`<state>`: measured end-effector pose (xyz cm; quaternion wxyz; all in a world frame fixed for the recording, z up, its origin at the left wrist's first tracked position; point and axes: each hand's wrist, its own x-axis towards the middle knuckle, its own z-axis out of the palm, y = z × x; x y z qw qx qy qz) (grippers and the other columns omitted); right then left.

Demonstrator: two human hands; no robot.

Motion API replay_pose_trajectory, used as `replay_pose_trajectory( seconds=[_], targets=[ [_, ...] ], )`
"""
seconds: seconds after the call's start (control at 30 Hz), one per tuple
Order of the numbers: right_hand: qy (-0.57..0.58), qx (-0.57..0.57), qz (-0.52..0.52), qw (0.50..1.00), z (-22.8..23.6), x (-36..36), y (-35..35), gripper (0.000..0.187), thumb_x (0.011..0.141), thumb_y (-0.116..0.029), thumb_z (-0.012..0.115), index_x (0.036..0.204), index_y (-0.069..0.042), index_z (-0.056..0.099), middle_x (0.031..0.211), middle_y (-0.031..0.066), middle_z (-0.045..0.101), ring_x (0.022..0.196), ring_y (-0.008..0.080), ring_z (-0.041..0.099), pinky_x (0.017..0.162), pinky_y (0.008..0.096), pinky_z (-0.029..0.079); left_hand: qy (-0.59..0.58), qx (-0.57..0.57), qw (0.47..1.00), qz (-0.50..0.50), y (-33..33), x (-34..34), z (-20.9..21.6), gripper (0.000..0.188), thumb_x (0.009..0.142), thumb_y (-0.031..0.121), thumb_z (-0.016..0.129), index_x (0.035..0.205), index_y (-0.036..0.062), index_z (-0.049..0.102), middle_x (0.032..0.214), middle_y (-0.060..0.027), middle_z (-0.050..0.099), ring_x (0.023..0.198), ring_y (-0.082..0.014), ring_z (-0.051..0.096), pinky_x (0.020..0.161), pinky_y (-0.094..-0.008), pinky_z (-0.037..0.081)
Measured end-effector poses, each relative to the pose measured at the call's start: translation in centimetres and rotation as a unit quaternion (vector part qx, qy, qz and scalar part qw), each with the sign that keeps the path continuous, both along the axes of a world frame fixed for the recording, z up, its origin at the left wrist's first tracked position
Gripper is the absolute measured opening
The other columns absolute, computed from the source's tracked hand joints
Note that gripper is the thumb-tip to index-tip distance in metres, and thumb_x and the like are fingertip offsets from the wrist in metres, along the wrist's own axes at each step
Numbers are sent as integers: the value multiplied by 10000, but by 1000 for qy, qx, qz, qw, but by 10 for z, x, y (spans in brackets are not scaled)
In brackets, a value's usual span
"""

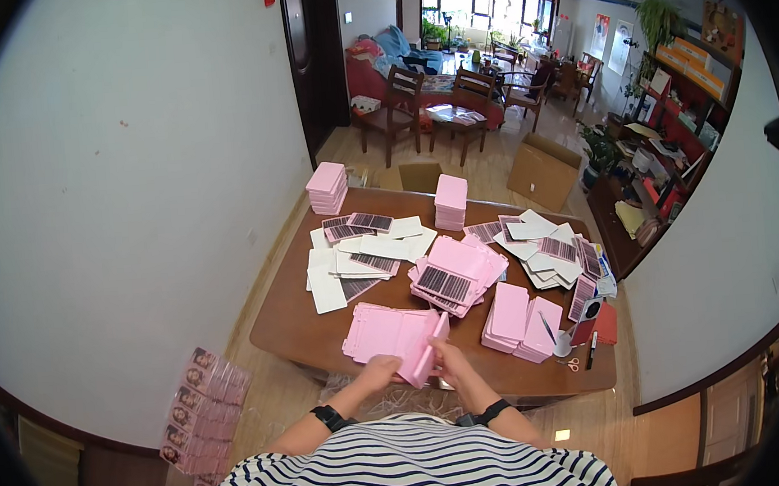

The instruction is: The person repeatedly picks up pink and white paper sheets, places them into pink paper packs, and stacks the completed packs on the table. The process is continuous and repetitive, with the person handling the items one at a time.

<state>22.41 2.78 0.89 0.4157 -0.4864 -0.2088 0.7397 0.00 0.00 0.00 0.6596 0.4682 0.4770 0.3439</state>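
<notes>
- Your left grip point(384, 371) is closed over the near rim of the open, pink, rectangular plastic case point(385, 330), which sits at the brown wooden surface's point(289, 327) near edge, slightly left of its middle.
- That case looks light, stiff and rather slick; its thin hinge and clips would likely crack first, so hold the broad panels by their rims.
- Your right grip point(448, 363) pinches the raised right-hand panel; you can't tell how its hidden fingertips sit.
</notes>
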Motion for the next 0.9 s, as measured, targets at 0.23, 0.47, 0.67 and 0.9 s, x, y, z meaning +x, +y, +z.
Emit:
replay_pose_trajectory(
  seconds=[0.23, 0.47, 0.67, 0.9],
  targets=[
    [259, 6, -41, 965, -43, 25, -6, 420, 993, -267, 584, 1310, 4, 543, 1297, 175, 633, 1197, 310, 610, 1039, 477, 474, -353, -280, 870, 200, -6, -60, -68, 340, 1067, 227, 470, 1346, 36, 504, 1241, -153, 652, 1078, -278, 665, 877, -403, 577],
    [-555, 124, -46, 821, -50, 77, 34, 460, 850, -415, 773, 1060, -11, 712, 1084, 180, 720, 964, 328, 684, 831, 412, 544, -181, -251, 929, 204, 17, -60, -95, 331, 1076, 220, 459, 1326, 7, 506, 1244, -179, 641, 1065, -301, 669, 871, -403, 586],
    [-701, -98, -62, 704, -8, 116, 59, 1150, 677, -595, 836, 1550, -77, 296, 1587, 304, 241, 1479, 447, 241, 1165, 603, 263, 68, -92, 973, 201, 36, -54, -86, 517, 1004, 293, 595, 1352, -83, 527, 1187, -233, 663, 1003, -351, 699, 854, -418, 601],
    [-720, -42, -140, 678, 2, 126, 55, 1028, 591, -509, 867, 1384, -19, 435, 1312, 286, 486, 1277, 435, 453, 1113, 514, 368, 462, 122, 871, 115, 46, -42, -41, 729, 845, 408, 720, 1388, -43, 537, 1306, -309, 588, 1224, -427, 577, 1045, -449, 473]
  ],
)
